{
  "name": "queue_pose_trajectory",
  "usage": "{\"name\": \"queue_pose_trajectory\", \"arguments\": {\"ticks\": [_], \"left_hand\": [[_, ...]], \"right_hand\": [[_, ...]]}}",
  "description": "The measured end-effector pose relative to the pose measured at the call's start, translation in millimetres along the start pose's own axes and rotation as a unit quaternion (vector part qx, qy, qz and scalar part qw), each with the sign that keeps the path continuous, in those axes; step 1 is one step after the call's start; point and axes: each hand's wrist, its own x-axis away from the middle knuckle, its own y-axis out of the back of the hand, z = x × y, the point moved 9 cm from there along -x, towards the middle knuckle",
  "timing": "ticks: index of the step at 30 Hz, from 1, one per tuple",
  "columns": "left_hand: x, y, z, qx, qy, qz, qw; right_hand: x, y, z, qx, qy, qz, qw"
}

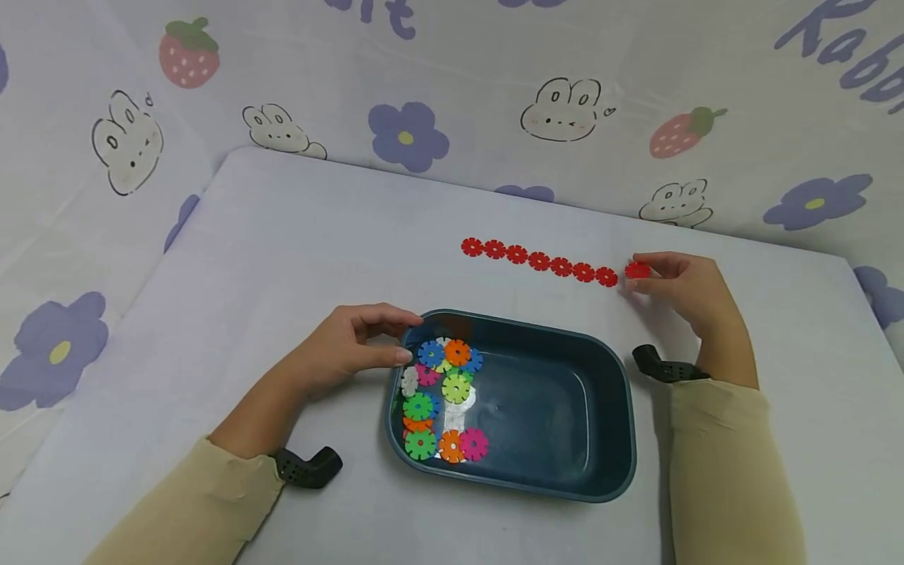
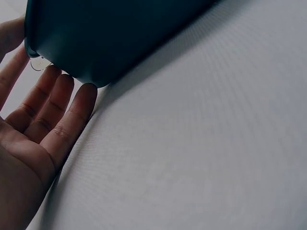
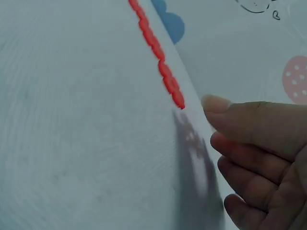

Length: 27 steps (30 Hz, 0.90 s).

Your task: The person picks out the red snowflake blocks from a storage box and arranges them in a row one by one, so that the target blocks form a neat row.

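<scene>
Between the thumb and fingers of my right hand point(image 1: 688, 286) a red notched plastic disc point(image 1: 638, 271) is pinched, just past the right end of a row of several red discs point(image 1: 539, 261). In the right wrist view the thumb point(image 3: 254, 120) hides that disc, and the row point(image 3: 165, 76) runs away up the table. My left hand point(image 1: 356, 337) grips the upper left corner of a dark teal plastic basin point(image 1: 614, 416), thumb at the rim. From the left wrist, its fingertips point(image 2: 86, 91) touch the basin's outer wall point(image 2: 91, 43).
Several notched discs point(image 1: 419, 406) in green, blue, orange, pink and white lie along the basin's left side. A white cloth covers the table point(image 1: 318, 220). Behind its far edge hangs a printed cloth point(image 1: 466, 78) with rabbits, flowers and strawberries.
</scene>
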Motion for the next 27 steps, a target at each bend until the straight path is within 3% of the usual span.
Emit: {"name": "queue_pose_trajectory", "arguments": {"ticks": [5, 13, 27], "left_hand": [[0.0, 0.0, 0.0, -0.001, 0.000, -0.001, 1.0000], [0.0, -0.2, -1.2, -0.001, -0.003, -0.002, 1.0000], [-2.0, -1.3, -4.0, 0.002, 0.005, -0.005, 1.0000]], "right_hand": [[-3.0, -5.6, -5.9, 0.027, 0.007, 0.003, 0.9996], [-4.2, -10.3, 2.7, 0.068, 0.044, -0.004, 0.9967], [-9.3, -10.1, 6.0, 0.090, 0.042, 0.020, 0.9949]]}}
